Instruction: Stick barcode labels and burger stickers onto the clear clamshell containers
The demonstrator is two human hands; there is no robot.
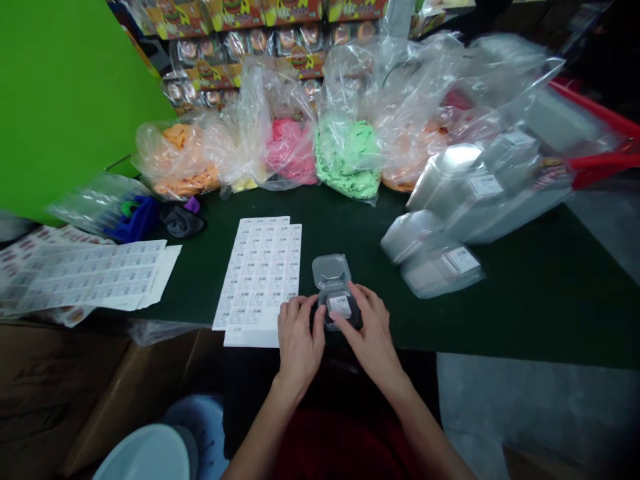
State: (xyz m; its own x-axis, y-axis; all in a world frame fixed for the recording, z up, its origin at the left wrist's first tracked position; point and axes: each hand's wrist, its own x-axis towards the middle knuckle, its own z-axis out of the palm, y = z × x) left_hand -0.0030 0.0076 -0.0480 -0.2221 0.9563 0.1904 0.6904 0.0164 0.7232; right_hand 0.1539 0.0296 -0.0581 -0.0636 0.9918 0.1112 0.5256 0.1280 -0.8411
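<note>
Between your hands on the dark-green worktop (505,303), the rounded-square clear plastic box (334,289) lies open, its lid (331,270) back. Your right grip (370,327), thumb and forefinger apart, touches it by a flat label (341,306); whether your left grip (301,330) pinches the rim, I cannot tell.

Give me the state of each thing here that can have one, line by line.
Clear box: lid open, folded back.
White label: on the box's base.
Left hand: fingertips at the box's left edge.
Right hand: curved around the box's right side.
Label sheets: flat, overlapping, partly blank along the bottom.
Piled boxes: blurred, several labelled; open or shut unclear.
Bag of green pieces: filled, loose plastic above.
</note>
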